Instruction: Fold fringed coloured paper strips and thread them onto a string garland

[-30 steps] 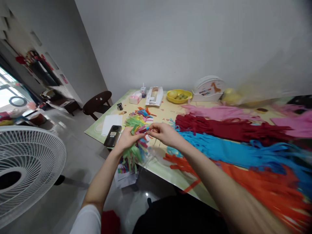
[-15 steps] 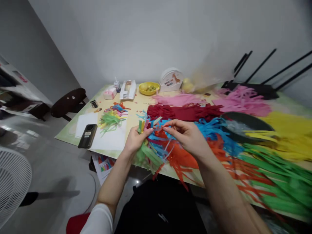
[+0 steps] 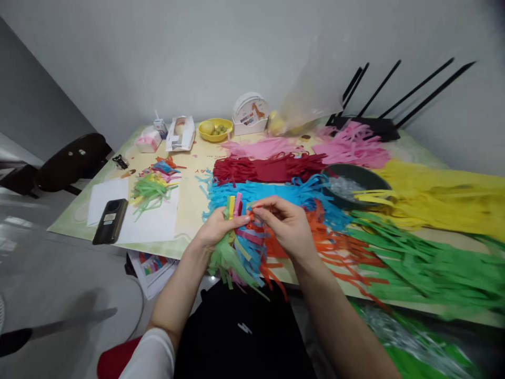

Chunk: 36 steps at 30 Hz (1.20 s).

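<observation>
My left hand (image 3: 216,227) is closed around a row of paper tassels (image 3: 232,255) in green, yellow, pink, red and blue, their fringes hanging below the fist near the table's front edge. Thumb and fingertips of my right hand (image 3: 290,223) pinch at the orange end of that row, right beside my left thumb; what exactly lies between them is an orange paper piece as far as I can see. Behind the hands lie fringed tissue sheets: a blue sheet (image 3: 272,193), a dark red sheet (image 3: 270,169) and an orange sheet (image 3: 321,239), partly hidden by my right hand.
Right of the hands are a green sheet (image 3: 430,258), a yellow sheet (image 3: 442,200) and a dark bowl (image 3: 357,184) with clear plastic in it. Leftward lie a small tassel bunch (image 3: 152,189), white paper (image 3: 158,221) and a phone (image 3: 110,221). A router (image 3: 366,126) stands at the back right.
The camera view has swung to the right, so the table things appear shifted left. My right fingers stay at the tassel row, with the hands close together; the tassels now hang more fully in view.
</observation>
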Each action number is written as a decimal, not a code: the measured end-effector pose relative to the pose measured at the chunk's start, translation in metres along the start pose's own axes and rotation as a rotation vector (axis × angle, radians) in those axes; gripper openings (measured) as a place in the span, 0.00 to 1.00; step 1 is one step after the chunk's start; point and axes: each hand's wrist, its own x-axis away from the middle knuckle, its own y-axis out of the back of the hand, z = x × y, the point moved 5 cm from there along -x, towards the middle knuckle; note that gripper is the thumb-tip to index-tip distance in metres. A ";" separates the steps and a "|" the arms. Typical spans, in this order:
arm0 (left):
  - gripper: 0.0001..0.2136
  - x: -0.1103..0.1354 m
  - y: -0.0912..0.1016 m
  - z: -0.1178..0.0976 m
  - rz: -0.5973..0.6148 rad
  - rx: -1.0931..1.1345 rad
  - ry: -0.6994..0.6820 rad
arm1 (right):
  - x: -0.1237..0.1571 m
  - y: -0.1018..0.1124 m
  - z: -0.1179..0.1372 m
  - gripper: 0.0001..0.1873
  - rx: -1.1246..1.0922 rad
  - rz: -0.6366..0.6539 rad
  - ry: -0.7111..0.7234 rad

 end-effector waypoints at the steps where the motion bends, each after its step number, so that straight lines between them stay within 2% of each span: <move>1: 0.20 -0.001 -0.001 0.000 0.018 -0.011 0.006 | 0.002 0.001 -0.002 0.12 -0.016 0.000 -0.016; 4: 0.17 0.001 0.000 -0.001 -0.019 -0.068 -0.038 | 0.009 0.004 -0.007 0.10 -0.027 -0.010 -0.037; 8: 0.14 0.012 0.011 -0.007 -0.288 -0.248 -0.200 | 0.023 0.013 -0.008 0.08 0.063 -0.092 -0.008; 11: 0.08 0.024 0.011 -0.015 -0.424 -0.494 -0.388 | 0.035 0.009 -0.004 0.10 0.185 -0.070 -0.003; 14: 0.03 0.035 0.003 -0.024 -0.491 -0.771 -0.633 | 0.043 0.004 0.001 0.13 0.277 -0.064 -0.021; 16: 0.02 0.041 -0.004 -0.028 -0.495 -0.900 -0.768 | 0.046 0.000 0.003 0.14 0.289 -0.055 -0.024; 18: 0.02 0.044 -0.009 -0.030 -0.473 -0.984 -0.842 | 0.046 -0.003 0.003 0.15 0.267 -0.045 -0.023; 23: 0.04 0.051 -0.016 -0.032 -0.431 -1.106 -0.911 | 0.046 -0.006 -0.004 0.15 0.166 -0.022 -0.052; 29: 0.10 0.056 -0.016 -0.030 -0.463 -1.334 -1.030 | 0.045 -0.005 -0.006 0.17 0.080 0.015 -0.149; 36: 0.07 0.056 -0.016 -0.035 -0.406 -1.532 -1.135 | 0.040 -0.005 -0.004 0.18 0.033 0.063 -0.233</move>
